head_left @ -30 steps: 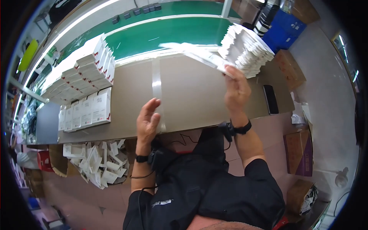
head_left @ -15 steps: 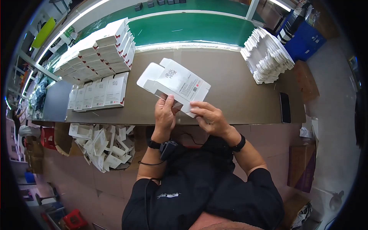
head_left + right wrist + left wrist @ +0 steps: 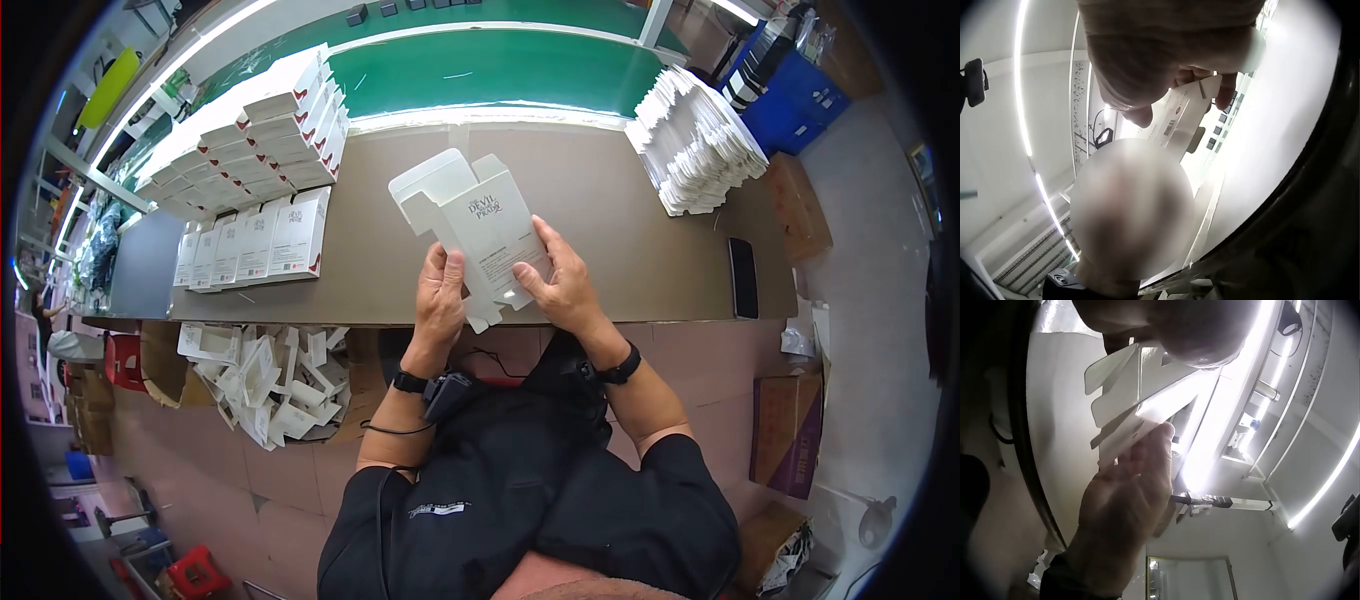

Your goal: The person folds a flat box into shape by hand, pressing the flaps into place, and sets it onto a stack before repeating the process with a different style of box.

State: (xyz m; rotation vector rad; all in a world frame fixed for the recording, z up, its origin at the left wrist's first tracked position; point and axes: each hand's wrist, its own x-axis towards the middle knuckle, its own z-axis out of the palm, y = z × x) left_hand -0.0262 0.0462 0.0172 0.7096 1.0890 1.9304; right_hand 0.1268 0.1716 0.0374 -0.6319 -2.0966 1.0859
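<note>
A white printed carton (image 3: 492,232) with flaps spread at its upper left is held tilted above the table's front part. My left hand (image 3: 440,300) grips its lower left edge, thumb on the near side. My right hand (image 3: 568,285) holds the right edge, thumb on the printed face and fingers along the side. In the left wrist view the left hand (image 3: 1125,500) pinches the carton (image 3: 1147,403) by an edge. The right wrist view shows the right hand (image 3: 1172,50) around the carton (image 3: 1179,115), whose printed face is partly hidden.
Finished-looking white boxes (image 3: 270,150) stand stacked at the left of the brown table (image 3: 380,290). A pile of flat cartons (image 3: 695,145) lies at the right, with a black phone (image 3: 742,278) nearer the edge. Below the table is a heap of white pieces (image 3: 270,385).
Since a second ago the carton has come from the right to the middle, and my left hand has taken hold of it. Lately it has turned more upright, with my right hand moved up its right edge.
</note>
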